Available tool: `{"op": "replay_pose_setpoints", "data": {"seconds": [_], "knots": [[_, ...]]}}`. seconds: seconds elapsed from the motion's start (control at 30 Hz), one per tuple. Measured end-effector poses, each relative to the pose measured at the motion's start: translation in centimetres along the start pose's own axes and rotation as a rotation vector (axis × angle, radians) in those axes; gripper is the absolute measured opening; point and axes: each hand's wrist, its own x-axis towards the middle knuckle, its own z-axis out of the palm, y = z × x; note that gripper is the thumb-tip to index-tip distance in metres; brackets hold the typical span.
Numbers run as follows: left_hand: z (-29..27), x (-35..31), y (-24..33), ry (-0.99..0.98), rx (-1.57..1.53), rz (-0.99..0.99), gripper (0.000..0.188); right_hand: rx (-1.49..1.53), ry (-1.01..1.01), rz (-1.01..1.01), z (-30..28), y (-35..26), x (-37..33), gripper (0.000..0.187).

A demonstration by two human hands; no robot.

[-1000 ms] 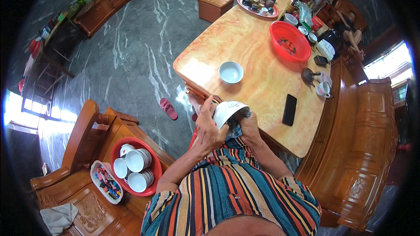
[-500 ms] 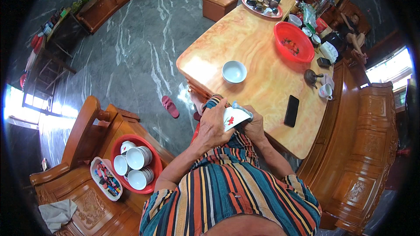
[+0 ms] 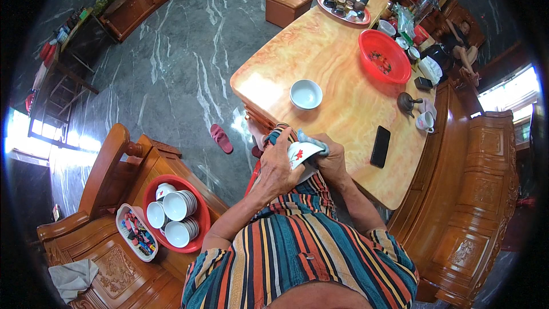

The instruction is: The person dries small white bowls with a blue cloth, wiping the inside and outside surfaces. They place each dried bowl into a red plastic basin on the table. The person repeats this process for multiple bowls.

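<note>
A white bowl with a red flower (image 3: 299, 152) is tilted on its side above my lap, between my two hands. My left hand (image 3: 277, 166) grips the bowl from the left. In my right hand (image 3: 330, 162) is a light blue cloth (image 3: 311, 142), bunched over the bowl's right edge and rim. Beyond my hands, another white bowl (image 3: 306, 94) stands upright on the marble-patterned table (image 3: 274, 74). To my left, a red basin (image 3: 203, 213) holds several stacked white bowls (image 3: 175, 206).
A white basket of small colourful items (image 3: 137, 233) sits beside the basin on the wooden bench. On the table are a black phone (image 3: 381, 146), a red bowl (image 3: 394, 51), a teapot (image 3: 406, 103), a mug (image 3: 425, 121) and a tray of jars (image 3: 343, 7). A person (image 3: 462, 46) sits far right.
The bowl in my hands has turned and tilted, showing more of its curved side. The blue cloth has shifted along its rim with my right hand.
</note>
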Motion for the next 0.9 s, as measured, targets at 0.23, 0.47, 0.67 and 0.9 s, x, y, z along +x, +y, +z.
{"op": "replay_pose_setpoints", "data": {"seconds": [0.23,0.47,0.67,0.9], "knots": [[0.7,0.2,0.1,0.210,-0.059,-0.007,0.074,1.021,0.173,0.516,3.6,2.6,-1.0,0.025],[0.3,0.5,-0.4,0.154,0.013,0.037,0.065,1.116,0.104,0.629,4.3,3.7,-2.3,0.033],[-0.4,0.4,-0.3,0.054,0.051,0.069,0.069,0.679,0.115,0.476,2.6,3.4,-2.4,0.027],[-1.5,1.0,0.7,-0.239,0.109,0.065,0.077,-0.132,-0.082,0.009,-0.8,0.8,-1.1,0.029]]}}
